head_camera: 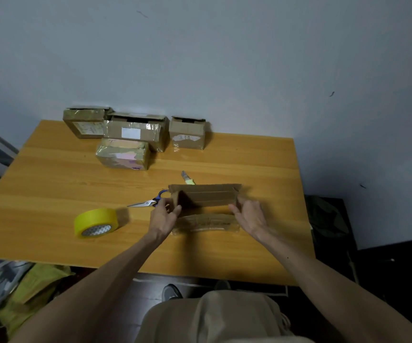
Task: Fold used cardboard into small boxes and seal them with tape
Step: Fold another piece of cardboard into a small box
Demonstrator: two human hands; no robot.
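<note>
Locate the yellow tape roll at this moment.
In the head view, the yellow tape roll lies on the table, left of the left hand, close to the scissors.

Table (51, 174): orange-yellow, wood-grain streaks. Tape roll (96, 220): bright yellow, core printed grey and white. Scissors (150, 201): blue handles, silver blades. Knife (188, 179): pale yellow-green handle. Cardboard sheet (207, 195): plain brown, ribbed lines. Boxes (137, 131) at the table's far edge: brown, white labels; nearest box (123, 154) carries pink patches. Wall (224, 58): pale grey-blue. Trousers (212, 318): beige.

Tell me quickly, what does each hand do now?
Left hand: grips the left end of the cardboard.
Right hand: grips its right end.
</note>
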